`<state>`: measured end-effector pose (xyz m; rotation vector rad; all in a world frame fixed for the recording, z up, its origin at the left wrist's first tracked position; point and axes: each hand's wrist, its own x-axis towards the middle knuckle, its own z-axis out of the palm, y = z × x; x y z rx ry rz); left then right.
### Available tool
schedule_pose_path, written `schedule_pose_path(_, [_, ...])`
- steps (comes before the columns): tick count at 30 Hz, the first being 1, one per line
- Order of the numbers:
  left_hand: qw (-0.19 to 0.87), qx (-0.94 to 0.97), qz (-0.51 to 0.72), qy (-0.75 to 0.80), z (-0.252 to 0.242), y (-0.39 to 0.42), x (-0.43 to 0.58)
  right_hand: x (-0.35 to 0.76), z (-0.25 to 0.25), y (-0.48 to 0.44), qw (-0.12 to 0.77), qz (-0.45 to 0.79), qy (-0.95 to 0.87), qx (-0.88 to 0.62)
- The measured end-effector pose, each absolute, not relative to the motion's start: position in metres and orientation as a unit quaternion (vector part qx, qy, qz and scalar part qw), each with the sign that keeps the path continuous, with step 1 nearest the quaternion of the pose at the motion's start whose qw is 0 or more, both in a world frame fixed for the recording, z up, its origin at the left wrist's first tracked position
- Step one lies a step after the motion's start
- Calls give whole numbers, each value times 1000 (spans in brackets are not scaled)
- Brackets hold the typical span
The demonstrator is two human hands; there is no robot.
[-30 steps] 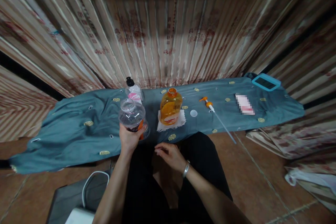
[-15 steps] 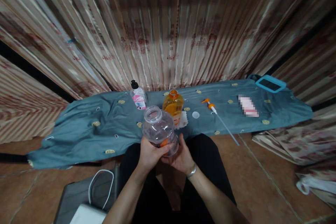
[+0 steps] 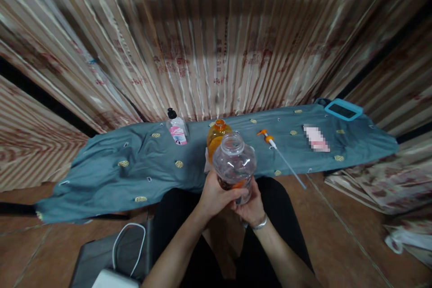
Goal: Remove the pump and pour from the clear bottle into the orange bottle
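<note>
Both of my hands hold a clear plastic bottle [image 3: 235, 160] with a wide uncapped neck, above my lap. My left hand [image 3: 216, 195] wraps its left side, thumb across the front. From the right and below, my right hand [image 3: 251, 207] grips its lower part; a silvery band circles that wrist. Just behind stands an orange see-through bottle [image 3: 216, 139] with an open neck, partly covered by the clear one. A pale cloth [image 3: 207, 162] shows at its left. To the right lies an orange and white pump head [image 3: 268, 138] with a long tube.
A clear bottle [image 3: 177, 130] with black cap and pink label stands left on the teal cloth-covered bench [image 3: 101, 157]. Rightward lie a blurred pink packet [image 3: 316, 138] and a blue-framed device [image 3: 344, 109]. Striped curtains [image 3: 189, 31] hang behind. A white-handled item [image 3: 116, 276] sits lower left.
My hands have carried the clear bottle to the right, so it now covers the orange bottle's right side and the small white disc. The view has shifted slightly.
</note>
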<state>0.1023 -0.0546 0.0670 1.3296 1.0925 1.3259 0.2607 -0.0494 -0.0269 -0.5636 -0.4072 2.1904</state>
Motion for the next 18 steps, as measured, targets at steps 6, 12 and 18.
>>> schedule_pose_path(6, [256, 525, 650, 487, 54, -23, 75, 283, 2, -48, 453, 847, -99, -259])
schedule_pose_path(12, [298, 497, 607, 543, 24, 49, 67, 303, 28, -45, 536, 785, -62, -304])
schedule_pose_path(18, [355, 506, 607, 499, 3, 72, 73, 318, 38, -46, 581, 738, -38, -342])
